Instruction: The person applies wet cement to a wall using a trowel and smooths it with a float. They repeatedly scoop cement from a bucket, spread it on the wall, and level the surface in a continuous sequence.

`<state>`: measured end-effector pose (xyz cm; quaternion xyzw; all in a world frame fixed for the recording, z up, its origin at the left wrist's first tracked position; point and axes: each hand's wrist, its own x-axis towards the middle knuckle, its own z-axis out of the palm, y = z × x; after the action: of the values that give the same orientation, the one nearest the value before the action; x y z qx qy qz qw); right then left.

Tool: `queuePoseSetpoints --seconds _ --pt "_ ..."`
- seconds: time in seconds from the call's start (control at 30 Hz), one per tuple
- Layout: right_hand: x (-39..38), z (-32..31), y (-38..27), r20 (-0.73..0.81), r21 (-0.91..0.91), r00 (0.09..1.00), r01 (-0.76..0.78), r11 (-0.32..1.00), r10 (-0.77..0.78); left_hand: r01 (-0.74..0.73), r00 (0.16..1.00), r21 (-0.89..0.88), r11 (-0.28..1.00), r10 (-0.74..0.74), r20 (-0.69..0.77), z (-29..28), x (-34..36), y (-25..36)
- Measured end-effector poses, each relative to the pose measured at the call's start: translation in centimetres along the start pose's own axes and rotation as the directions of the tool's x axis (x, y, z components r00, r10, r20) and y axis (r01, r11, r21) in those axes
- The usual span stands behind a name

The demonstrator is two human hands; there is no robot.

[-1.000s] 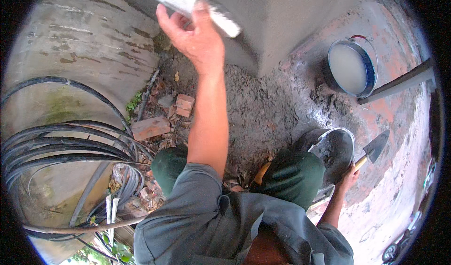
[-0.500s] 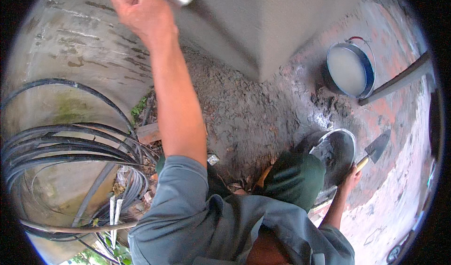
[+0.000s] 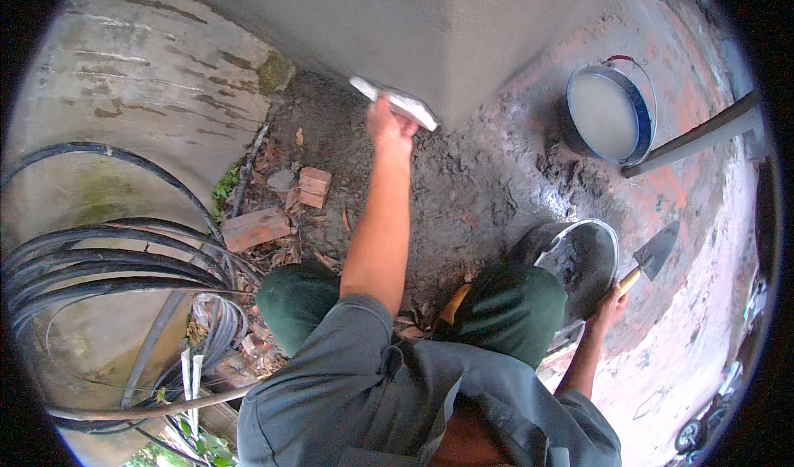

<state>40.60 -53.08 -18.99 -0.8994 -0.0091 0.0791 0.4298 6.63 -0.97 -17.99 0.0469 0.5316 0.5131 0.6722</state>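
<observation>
Head view: a person's left hand (image 3: 390,128) grips a pale float (image 3: 395,103) by the far grey wall (image 3: 389,28); the right hand (image 3: 610,306) clasps a trowel (image 3: 658,252) beside a bucket (image 3: 614,239), near right.

Trowel (image 3: 657,253) right of tub (image 3: 614,248) (mortar (image 3: 571,270), probably, inside)

The muddy ground (image 3: 463,190) bears bricks (image 3: 257,229) and leaves (image 3: 299,136).
</observation>
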Motion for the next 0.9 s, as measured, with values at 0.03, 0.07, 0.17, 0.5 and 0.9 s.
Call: queuePoseSetpoints --seconds 0.03,0.07,0.17,0.5,0.9 --pt "0.0 0.1 -0.1 -0.003 0.003 1.0 0.015 1.0 -0.015 -0.081 0.995 -0.036 0.996 0.083 0.062 0.4 0.5 1.4" --pt "-0.1 0.0 -0.3 -0.005 0.004 1.0 0.026 1.0 -0.025 -0.133 0.989 0.042 0.99 0.131 0.062 0.7 1.2 3.7" --pt "-0.7 -0.4 -0.7 0.006 0.038 0.999 -0.048 0.998 0.047 -0.407 0.913 0.147 0.902 0.404 0.048 1.3 3.4 10.4" --pt "-0.8 -0.4 -1.2 0.021 0.026 0.997 -0.07 0.997 0.069 -0.031 1.0 0.187 0.982 0.03 0.007 -2.2 9.8 6.2" --pt "-0.2 -0.8 -0.3 0.069 0.081 0.997 -0.023 0.996 0.017 -0.057 0.994 0.172 0.983 0.039 0.104 -8.7 2.7 -4.1"
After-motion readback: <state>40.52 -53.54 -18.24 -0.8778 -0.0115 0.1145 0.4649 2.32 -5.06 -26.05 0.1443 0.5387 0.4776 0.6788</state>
